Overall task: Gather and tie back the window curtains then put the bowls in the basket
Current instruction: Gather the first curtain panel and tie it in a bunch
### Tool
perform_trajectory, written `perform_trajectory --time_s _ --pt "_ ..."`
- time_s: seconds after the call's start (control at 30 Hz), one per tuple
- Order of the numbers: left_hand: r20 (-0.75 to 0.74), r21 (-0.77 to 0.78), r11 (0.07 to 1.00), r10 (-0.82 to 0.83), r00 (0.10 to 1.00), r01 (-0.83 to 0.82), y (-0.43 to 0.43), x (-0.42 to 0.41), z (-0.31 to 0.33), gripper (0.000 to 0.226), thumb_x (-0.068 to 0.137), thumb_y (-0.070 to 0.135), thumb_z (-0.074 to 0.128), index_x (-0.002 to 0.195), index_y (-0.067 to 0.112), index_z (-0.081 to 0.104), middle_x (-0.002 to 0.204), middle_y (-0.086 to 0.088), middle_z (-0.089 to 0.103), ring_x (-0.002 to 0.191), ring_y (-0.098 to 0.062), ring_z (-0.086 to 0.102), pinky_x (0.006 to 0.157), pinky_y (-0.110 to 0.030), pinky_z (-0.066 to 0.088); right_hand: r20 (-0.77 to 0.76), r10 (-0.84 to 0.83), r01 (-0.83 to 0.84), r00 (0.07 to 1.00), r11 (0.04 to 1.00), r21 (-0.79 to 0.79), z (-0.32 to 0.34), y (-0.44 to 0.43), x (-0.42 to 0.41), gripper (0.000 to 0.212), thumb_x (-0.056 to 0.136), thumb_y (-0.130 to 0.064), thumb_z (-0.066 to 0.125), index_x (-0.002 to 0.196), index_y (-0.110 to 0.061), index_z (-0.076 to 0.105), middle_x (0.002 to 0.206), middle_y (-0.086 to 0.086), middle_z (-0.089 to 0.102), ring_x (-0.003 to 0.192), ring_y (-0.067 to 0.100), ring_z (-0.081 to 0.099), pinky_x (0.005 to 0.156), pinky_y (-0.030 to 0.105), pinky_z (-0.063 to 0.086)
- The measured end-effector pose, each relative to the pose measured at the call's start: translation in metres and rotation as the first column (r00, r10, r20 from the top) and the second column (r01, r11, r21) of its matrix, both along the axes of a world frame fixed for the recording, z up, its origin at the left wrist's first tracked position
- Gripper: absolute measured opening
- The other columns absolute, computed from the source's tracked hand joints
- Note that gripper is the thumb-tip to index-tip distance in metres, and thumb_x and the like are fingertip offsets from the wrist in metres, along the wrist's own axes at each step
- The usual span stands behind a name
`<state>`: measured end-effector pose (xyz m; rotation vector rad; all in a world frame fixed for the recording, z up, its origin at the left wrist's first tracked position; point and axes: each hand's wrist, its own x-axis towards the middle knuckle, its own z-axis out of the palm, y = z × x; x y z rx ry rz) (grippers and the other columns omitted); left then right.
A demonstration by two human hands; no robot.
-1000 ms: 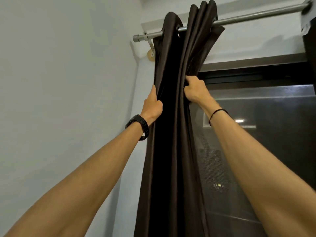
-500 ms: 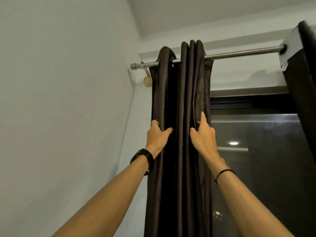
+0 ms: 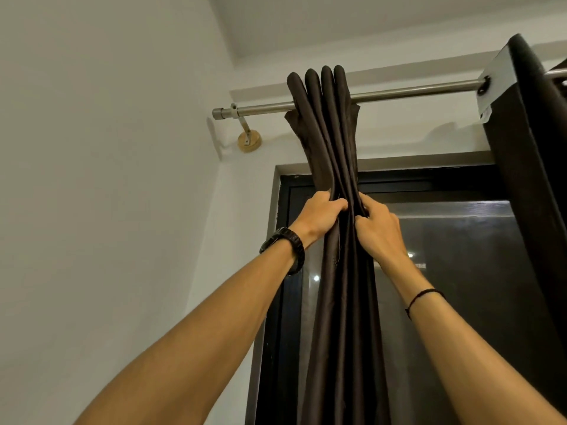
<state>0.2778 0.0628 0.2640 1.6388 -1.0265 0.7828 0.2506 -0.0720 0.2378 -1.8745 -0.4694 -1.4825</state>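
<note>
Since prev frame L hand (image 3: 319,214) & R hand (image 3: 379,228) are closing together, grips clamping dark brown pleated fabric curtain (image 3: 340,161) hanging at 12 o'clock. Gathering step ongoing; next probably calling for tying it back.

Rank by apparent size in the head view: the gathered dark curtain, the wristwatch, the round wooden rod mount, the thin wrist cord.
1. gathered dark curtain
2. wristwatch, nearer the camera
3. round wooden rod mount and thin wrist cord, unranked: the cord is longer but far thinner
</note>
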Motion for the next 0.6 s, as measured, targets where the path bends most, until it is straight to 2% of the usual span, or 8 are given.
perform_trajectory --time_s 0.17,0.27,0.3,0.37,0.4,0.47,0.5,0.6 --pt "-0.039 -0.095 0.995 0.020 0.999 -0.024 0.017 0.019 -0.049 0.037 0.093 0.022 0.059 0.129 0.022 0.070 0.114 0.003 0.076 0.109 -0.016 0.071 0.104 -0.044 0.055 -0.056 0.065 -0.069 0.996 0.995 -0.070 -0.036 0.024 0.004 0.046 0.102 -0.013 0.041 0.137 -0.037 0.060 0.107 -0.012 0.068 0.084 -0.009 0.061 0.060 0.000 0.043" --pt "-0.086 -0.185 0.983 -0.012 0.996 -0.004 0.024 0.025 -0.101 0.037 0.094 0.009 0.059 0.129 0.018 0.050 0.115 -0.002 0.069 0.105 -0.022 0.071 0.098 -0.050 0.058 -0.072 0.184 -0.187 0.980 0.982 -0.040 -0.079 0.041 0.010 0.048 0.104 -0.014 0.037 0.143 -0.034 0.055 0.122 -0.017 0.066 0.099 -0.016 0.059 0.088 0.005 0.048" --pt "-0.092 -0.205 0.979 -0.012 0.996 -0.007 0.026 0.028 -0.120 0.044 0.093 0.002 0.057 0.130 0.018 0.041 0.120 -0.004 0.065 0.107 -0.023 0.070 0.096 -0.050 0.059 -0.074 0.224 -0.227 0.972 0.974 -0.025 -0.095 0.046 0.013 0.045 0.106 -0.018 0.036 0.146 -0.032 0.053 0.130 -0.017 0.064 0.105 -0.016 0.058 0.093 0.006 0.047" --pt "-0.086 -0.198 0.980 0.002 0.996 -0.019 0.028 0.030 -0.153 0.066 0.088 -0.011 0.049 0.138 0.027 0.027 0.143 -0.011 0.052 0.125 -0.021 0.062 0.104 -0.046 0.056 -0.067 0.288 -0.287 0.955 0.958 0.017 -0.125 0.057 0.018 0.045 0.109 -0.035 0.037 0.153 -0.027 0.043 0.145 -0.018 0.051 0.115 -0.023 0.049 0.095 -0.003 0.036" --pt "-0.090 -0.184 0.983 0.006 0.996 -0.022 0.030 0.030 -0.169 0.076 0.088 -0.013 0.047 0.142 0.033 0.022 0.152 -0.013 0.045 0.133 -0.021 0.056 0.108 -0.043 0.054 -0.062 0.302 -0.301 0.951 0.953 0.025 -0.139 0.060 0.021 0.052 0.108 -0.045 0.037 0.156 -0.024 0.037 0.152 -0.014 0.047 0.125 -0.019 0.043 0.102 0.000 0.033" --pt "-0.104 -0.152 0.988 0.003 0.995 -0.019 0.032 0.029 -0.197 0.082 0.093 -0.012 0.050 0.150 0.034 0.013 0.150 -0.007 0.047 0.132 -0.015 0.057 0.109 -0.033 0.052 -0.059 0.283 -0.284 0.957 0.959 -0.004 -0.164 0.063 0.028 0.067 0.102 -0.061 0.040 0.158 -0.025 0.031 0.155 -0.007 0.047 0.141 0.000 0.042 0.117 0.024 0.036" --pt "-0.114 -0.135 0.991 0.001 0.994 -0.016 0.033 0.028 -0.208 0.082 0.097 -0.009 0.052 0.153 0.031 0.010 0.145 -0.001 0.051 0.127 -0.010 0.060 0.107 -0.030 0.052 -0.063 0.263 -0.265 0.963 0.964 -0.025 -0.176 0.063 0.032 0.070 0.100 -0.065 0.041 0.158 -0.027 0.030 0.153 -0.006 0.050 0.141 0.006 0.045 0.118 0.035 0.039" --pt "-0.148 -0.106 0.994 0.008 0.989 -0.024 0.035 0.022 -0.239 0.093 0.097 -0.007 0.057 0.160 0.037 0.004 0.154 0.000 0.047 0.136 -0.013 0.054 0.115 -0.035 0.046 -0.089 0.195 -0.197 0.977 0.980 -0.009 -0.212 0.062 0.040 0.068 0.100 -0.055 0.044 0.160 -0.032 0.021 0.151 -0.005 0.052 0.138 0.014 0.049 0.114 0.045 0.042"
